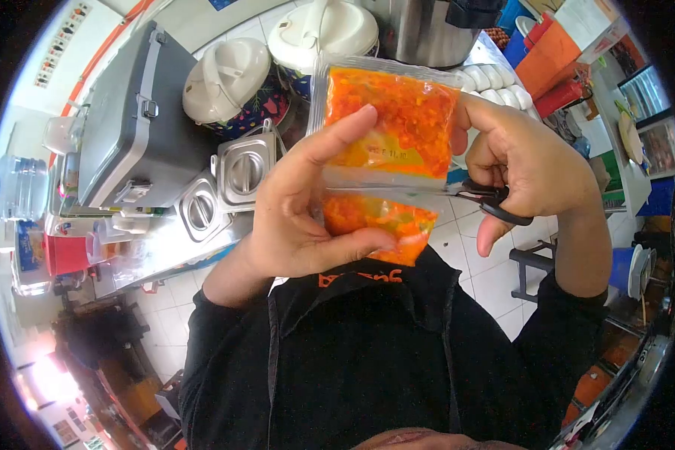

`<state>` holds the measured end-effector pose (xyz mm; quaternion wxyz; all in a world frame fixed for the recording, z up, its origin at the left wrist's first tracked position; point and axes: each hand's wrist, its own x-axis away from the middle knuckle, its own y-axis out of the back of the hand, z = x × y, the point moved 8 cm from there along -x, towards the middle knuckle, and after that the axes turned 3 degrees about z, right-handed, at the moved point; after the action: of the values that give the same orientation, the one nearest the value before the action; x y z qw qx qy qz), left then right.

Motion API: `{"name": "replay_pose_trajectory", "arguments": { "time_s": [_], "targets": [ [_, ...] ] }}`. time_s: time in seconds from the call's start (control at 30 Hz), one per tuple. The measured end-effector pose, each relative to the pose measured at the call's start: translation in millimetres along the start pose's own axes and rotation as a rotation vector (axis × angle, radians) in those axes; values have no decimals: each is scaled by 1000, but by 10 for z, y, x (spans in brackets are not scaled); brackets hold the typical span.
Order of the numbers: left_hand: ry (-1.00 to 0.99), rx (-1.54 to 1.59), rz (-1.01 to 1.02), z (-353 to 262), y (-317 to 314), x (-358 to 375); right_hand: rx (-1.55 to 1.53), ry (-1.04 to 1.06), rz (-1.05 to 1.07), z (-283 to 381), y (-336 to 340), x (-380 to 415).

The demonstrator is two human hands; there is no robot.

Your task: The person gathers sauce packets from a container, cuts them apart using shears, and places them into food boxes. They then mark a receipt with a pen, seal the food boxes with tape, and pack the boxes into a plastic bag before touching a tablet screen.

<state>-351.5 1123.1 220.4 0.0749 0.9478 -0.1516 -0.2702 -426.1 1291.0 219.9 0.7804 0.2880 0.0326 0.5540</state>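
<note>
Two clear plastic sachets of orange-red chopped sauce are joined by a transparent sealed strip. My left hand (292,202) is closed around their left side. Its fingers lie across the upper sachet (405,101), which carries printed digits, and its thumb presses on the lower sachet (371,221). My right hand (544,161) grips black-handled scissors (511,211), fingers curled through the loops. The scissor blades point left, right at the right end of the strip between the sachets. Both hands are raised in front of my black hoodie (360,352).
Beyond my hands, a metal counter carries a grey cooler box (120,127), two patterned pots with cream lids (229,79), lidded steel pans (244,169) and a large steel vessel (427,34). White rolled items (495,79) sit behind my right hand. A dark stool (531,270) stands on the tiled floor.
</note>
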Motion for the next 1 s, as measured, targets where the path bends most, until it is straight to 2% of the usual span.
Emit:
{"name": "replay_pose_trajectory", "arguments": {
  "time_s": [0.13,0.23,0.3,0.43,0.53,0.83,0.9,1.0],
  "targets": [
    [22,310,-6,116,10,-19,-120,55,20,-48,-59,-49],
    [74,502,-7,296,-61,14,-280,220,3,-112,-121,-120],
    [122,607,-3,400,-119,30,-253,200,31,-206,-167,-172],
    [147,587,-15,456,-130,1,-353,264,47,-273,-223,-227],
    [160,514,-5,486,-113,-10,-308,217,71,-363,-234,-213],
    [192,561,21,562,-217,-82,-530,188,148,-528,-286,-218],
    [196,590,59,568,-290,-114,-705,250,113,-403,-303,-253],
    [210,599,80,628,-392,-119,-610,369,58,-451,-278,-300]
  ]
}}
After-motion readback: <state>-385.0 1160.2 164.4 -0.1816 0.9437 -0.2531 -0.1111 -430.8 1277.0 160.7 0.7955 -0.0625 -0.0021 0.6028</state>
